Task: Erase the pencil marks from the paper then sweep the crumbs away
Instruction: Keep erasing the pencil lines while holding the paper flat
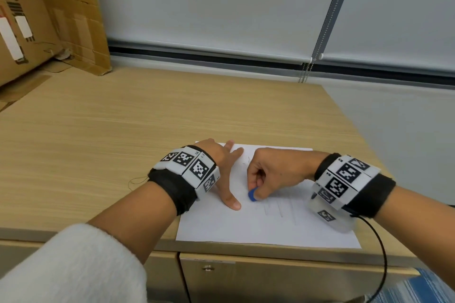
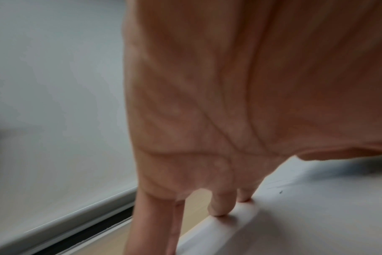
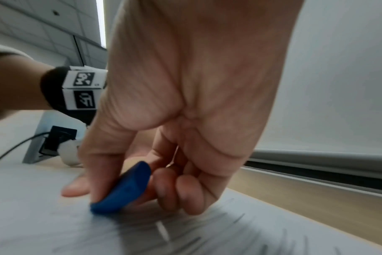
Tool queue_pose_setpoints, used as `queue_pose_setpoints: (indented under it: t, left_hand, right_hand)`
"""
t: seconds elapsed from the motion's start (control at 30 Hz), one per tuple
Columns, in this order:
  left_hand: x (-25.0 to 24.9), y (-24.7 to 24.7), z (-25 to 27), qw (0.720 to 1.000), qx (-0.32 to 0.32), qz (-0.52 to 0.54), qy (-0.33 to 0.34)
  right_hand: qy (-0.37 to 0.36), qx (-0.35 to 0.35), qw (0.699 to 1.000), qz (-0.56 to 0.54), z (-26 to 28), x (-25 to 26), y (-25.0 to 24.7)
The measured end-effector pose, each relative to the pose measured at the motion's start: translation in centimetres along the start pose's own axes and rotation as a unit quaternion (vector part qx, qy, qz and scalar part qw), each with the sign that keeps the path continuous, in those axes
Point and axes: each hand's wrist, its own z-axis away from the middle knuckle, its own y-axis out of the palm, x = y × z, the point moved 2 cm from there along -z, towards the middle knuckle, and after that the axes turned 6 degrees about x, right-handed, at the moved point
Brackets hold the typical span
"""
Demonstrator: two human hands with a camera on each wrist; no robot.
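Observation:
A white sheet of paper (image 1: 258, 229) lies at the front edge of the wooden desk (image 1: 123, 130). Grey pencil marks (image 1: 280, 209) run across its right half, also seen as pencil marks (image 3: 240, 229) under my right wrist. My right hand (image 1: 268, 177) pinches a blue eraser (image 1: 252, 195) between thumb and fingers, its lower edge touching the paper; the eraser (image 3: 124, 189) shows close up in the right wrist view. My left hand (image 1: 221, 167) lies flat on the paper's left part with fingers straight, and the left wrist view shows its fingertips (image 2: 220, 207) pressing near the sheet's far edge.
Cardboard boxes (image 1: 46, 17) stand at the back left of the desk. A roller blind (image 1: 221, 2) hangs behind the desk, with a bead chain (image 1: 305, 71). A black cable (image 1: 379, 253) trails from my right wristband over the desk's front edge. The desk's right edge runs close beside the paper.

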Motion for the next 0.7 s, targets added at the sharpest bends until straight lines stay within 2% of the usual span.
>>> queue_pose_setpoints:
  t: [0.07, 0.2, 0.37, 0.47, 0.5, 0.63, 0.7]
  left_hand:
    - [-0.1, 0.0, 0.0, 1.0, 0.001, -0.002, -0.001]
    - [-0.3, 0.0, 0.2, 1.0, 0.004, -0.001, -0.005]
    - [-0.4, -0.1, 0.2, 1.0, 0.01, -0.002, -0.005]
    - [-0.4, 0.0, 0.3, 1.0, 0.002, -0.007, -0.004]
    - [-0.4, 0.0, 0.3, 1.0, 0.002, -0.007, -0.004]
    - [-0.4, 0.0, 0.2, 1.0, -0.001, -0.009, -0.005]
    - [-0.3, 0.1, 0.1, 1.0, -0.004, -0.013, -0.002]
  right_hand:
    - [0.001, -0.017, 1.0, -0.009, 0.1, -0.1, 0.2]
    - [-0.022, 0.037, 0.999, -0.001, 0.7, 0.6, 1.3]
    - [0.001, -0.018, 1.0, -0.006, 0.4, -0.3, 0.2]
    - [-0.014, 0.04, 0.999, 0.01, 0.7, 0.3, 1.1]
    - [-0.015, 0.04, 0.999, 0.012, 0.7, 0.4, 0.9]
    - [0.0, -0.035, 0.999, 0.0, 0.3, -0.1, -0.1]
    - [-0.014, -0.007, 1.0, 0.01, 0.5, 0.4, 0.8]
